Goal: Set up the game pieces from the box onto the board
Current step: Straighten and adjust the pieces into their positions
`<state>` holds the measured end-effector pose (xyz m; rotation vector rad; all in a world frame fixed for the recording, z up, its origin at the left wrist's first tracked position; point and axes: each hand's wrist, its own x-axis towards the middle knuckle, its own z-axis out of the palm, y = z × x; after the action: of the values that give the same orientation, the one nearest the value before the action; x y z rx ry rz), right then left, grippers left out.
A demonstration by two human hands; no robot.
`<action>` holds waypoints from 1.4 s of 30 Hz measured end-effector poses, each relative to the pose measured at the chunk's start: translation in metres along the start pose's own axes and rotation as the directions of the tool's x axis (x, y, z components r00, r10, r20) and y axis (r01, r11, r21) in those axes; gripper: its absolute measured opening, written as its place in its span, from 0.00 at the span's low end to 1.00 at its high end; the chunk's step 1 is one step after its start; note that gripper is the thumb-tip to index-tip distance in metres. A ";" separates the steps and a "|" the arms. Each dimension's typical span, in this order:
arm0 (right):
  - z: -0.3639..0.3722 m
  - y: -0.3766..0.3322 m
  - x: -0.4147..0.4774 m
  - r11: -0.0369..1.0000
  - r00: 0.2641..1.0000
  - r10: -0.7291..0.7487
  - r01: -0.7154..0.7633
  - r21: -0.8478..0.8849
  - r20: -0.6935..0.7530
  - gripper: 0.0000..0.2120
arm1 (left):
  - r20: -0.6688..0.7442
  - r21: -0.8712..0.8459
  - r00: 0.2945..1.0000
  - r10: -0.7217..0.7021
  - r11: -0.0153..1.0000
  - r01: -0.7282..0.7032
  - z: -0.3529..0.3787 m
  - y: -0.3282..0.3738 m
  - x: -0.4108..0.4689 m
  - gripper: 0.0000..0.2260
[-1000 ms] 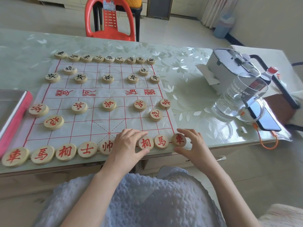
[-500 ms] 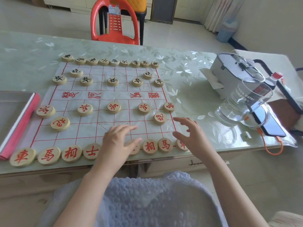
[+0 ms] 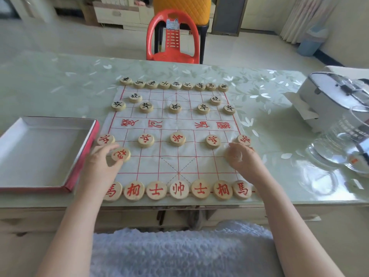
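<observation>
Facing a pale green, leaf-patterned table (image 3: 60, 86), the head view takes in a tiled floor, a red chair (image 3: 172, 56) at the far edge and a blue bin (image 3: 311, 43) by the curtain. A white cloth board (image 3: 175, 164) with a red grid lies at centre. Its near border runs close to the table's near edge, where a row of red pieces (image 3: 178, 189) stands side by side. A row of black pieces (image 3: 176, 85) lines the far border. A band of patterned cover shows between the board and a white appliance (image 3: 329, 96) at right. A glass jug (image 3: 339, 144) stands nearer, and its contents cannot be told.

The box (image 3: 83, 156), red-walled, touches the board's left edge and shows its white inner floor. The left hand (image 3: 99, 164) pinches a red cannon piece (image 3: 120, 154) between thumb and fingers near the board's left edge. The right hand (image 3: 245, 160), blurred, curls its fingers over a pale disc (image 3: 233, 155) near the right edge. Whether it grips the disc cannot be told.
</observation>
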<state>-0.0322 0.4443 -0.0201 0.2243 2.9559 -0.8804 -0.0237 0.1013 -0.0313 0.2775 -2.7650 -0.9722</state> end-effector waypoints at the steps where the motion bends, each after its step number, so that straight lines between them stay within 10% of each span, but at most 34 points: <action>1: 0.001 -0.001 0.000 1.000 1.000 0.002 -0.002 0.016 -0.007 0.25 | 0.027 -0.003 1.000 0.002 1.000 -0.001 0.000 -0.003 0.002 0.19; 9: 0.007 0.001 -0.001 1.000 0.997 -0.020 0.021 0.008 -0.075 0.21 | 0.173 -0.011 0.984 0.040 0.999 -0.039 0.005 -0.006 0.007 0.23; 42: 0.015 0.011 -0.004 0.987 0.988 0.086 -0.068 0.146 -0.125 0.30 | 0.009 -0.010 0.999 -0.031 0.999 0.031 0.010 -0.008 0.012 0.28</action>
<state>-0.0261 0.4444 -0.0382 0.4149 2.9801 -1.1065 -0.0371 0.0981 -0.0427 0.3161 -2.7704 -0.9974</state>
